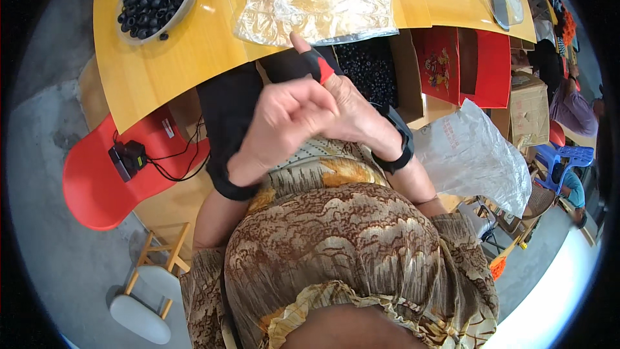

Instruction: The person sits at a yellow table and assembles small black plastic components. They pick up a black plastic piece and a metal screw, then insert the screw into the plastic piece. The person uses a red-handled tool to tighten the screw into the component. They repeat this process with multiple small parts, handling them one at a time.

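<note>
Tabletop (205,33), yellow wood, spans the top of our view. On it we note clear plastic sheeting (316,10), just beyond the hands; farther left, a round tub (183,15) of small black parts. Left hand (287,119) blurred, fingers curled, overlapping right hand (351,110), one digit raised. We cannot tell whether either grips anything. Red-and-black wrap (318,64) circles that digit.

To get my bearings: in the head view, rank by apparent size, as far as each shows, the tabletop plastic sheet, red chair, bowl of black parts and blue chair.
Largest to smallest:
1. Plastic sheet and red chair: too close to rank
2. Bowl of black parts
3. Blue chair, which appears farther off
</note>
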The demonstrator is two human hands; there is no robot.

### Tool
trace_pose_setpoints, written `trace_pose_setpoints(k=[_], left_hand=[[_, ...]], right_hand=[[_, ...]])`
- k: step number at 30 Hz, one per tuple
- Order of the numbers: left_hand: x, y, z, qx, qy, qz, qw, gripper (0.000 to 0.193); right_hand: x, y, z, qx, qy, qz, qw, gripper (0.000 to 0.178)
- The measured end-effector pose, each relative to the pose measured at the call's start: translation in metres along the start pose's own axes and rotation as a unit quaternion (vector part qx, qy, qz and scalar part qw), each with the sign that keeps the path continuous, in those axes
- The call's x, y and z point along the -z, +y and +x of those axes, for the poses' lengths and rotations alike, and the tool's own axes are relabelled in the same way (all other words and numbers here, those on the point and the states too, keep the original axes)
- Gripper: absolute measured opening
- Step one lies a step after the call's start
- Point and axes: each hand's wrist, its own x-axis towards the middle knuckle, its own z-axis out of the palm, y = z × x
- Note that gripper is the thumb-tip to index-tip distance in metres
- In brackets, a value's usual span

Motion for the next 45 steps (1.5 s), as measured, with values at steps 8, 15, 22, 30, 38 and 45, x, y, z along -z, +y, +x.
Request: trace_pose_setpoints(k=[8, 15, 22, 30, 38, 45], left_hand=[[0.013, -0.002, 0.012, -0.152, 0.126, 0.063, 0.978, 0.018], [-0.003, -0.018, 0.021, -0.069, 0.002, -0.090, 0.994, 0.024], [-0.013, -0.011, 0.016, -0.017, -0.018, -0.101, 0.995, 0.026], [0.011, -0.019, 0.012, -0.127, 0.157, -0.118, 0.972, 0.028], [0.042, 0.006, -0.008, -0.153, 0.236, 0.060, 0.958, 0.013], [0.062, 0.037, 0.008, -0.213, 0.258, 0.445, 0.830, 0.009]], right_hand=[[0.019, -0.024, -0.010, -0.096, -0.151, 0.417, 0.891, 0.090], [-0.001, -0.012, -0.022, -0.040, -0.146, 0.517, 0.843, 0.097], [0.005, -0.024, -0.020, -0.114, -0.107, 0.599, 0.786, 0.097], [0.012, -0.016, -0.011, 0.008, 0.005, 0.545, 0.839, 0.077], [0.092, 0.007, -0.004, -0.040, 0.398, -0.066, 0.914, 0.025], [0.114, -0.006, 0.053, 0.040, 0.433, -0.221, 0.873, 0.038]])
